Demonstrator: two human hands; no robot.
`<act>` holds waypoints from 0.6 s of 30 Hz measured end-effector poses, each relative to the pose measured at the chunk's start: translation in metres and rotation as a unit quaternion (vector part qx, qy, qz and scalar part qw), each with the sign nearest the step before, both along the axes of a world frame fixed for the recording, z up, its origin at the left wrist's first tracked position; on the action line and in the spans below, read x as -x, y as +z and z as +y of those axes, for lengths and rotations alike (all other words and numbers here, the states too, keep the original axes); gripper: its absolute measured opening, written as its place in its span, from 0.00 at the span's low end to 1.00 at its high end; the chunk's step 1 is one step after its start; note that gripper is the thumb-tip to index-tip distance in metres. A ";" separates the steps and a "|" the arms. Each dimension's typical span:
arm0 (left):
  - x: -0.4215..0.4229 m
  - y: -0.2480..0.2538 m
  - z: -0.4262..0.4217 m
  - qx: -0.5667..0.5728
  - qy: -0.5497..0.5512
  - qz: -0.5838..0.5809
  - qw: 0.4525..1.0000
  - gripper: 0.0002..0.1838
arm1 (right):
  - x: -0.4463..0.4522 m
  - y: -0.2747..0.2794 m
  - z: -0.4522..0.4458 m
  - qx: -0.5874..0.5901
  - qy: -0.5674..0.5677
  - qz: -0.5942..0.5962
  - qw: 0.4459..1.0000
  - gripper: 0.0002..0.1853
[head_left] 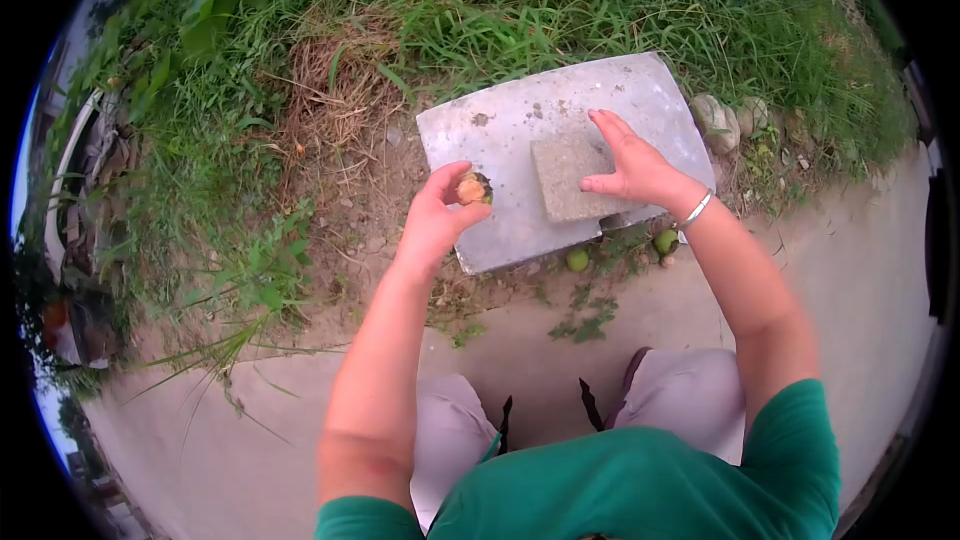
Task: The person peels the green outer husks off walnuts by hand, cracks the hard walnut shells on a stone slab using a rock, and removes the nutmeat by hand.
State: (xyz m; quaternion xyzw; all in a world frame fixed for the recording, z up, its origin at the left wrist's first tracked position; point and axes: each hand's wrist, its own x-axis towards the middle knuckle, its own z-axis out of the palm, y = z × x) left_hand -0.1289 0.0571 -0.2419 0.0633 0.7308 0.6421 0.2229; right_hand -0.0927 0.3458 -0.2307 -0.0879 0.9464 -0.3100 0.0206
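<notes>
Pinched between the thumb and fingers of my left hand (440, 210) is a walnut (471, 189), its tan shell showing with dark green husk on one side. It is over the left part of a pale grey stone slab (500, 135). My right hand (640, 170) has its fingers and thumb spread and holds nothing. Beneath that hand lies a rough, squarish stone block (562, 180) on the slab; whether the thumb touches it I cannot tell. Two round green fruits, a left one (577, 259) and a right one (665, 241), lie on the ground at the slab's near edge.
Tall grass (560, 0) grows behind the slab, with dry straw (335, 80) and bare soil to the left. Several rounded stones (715, 122) sit off its right corner. Concrete paving (230, 410) runs along the near side, where my knees are bent. A small leafy plant (585, 323) spreads over its edge.
</notes>
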 end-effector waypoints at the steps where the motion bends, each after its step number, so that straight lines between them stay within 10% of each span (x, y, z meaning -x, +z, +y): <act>1: -0.002 -0.003 0.004 0.003 -0.003 0.003 1.000 0.31 | 0.000 -0.010 -0.002 -0.009 -0.066 -0.014 0.998 0.46; 9: 0.000 -0.044 0.010 0.269 -0.011 0.240 0.933 0.29 | -0.008 -0.023 -0.012 0.009 -0.072 -0.016 0.997 0.42; 18: 0.001 -0.042 0.024 0.294 -0.065 0.359 0.884 0.28 | -0.031 -0.017 -0.015 0.153 -0.057 -0.045 0.986 0.47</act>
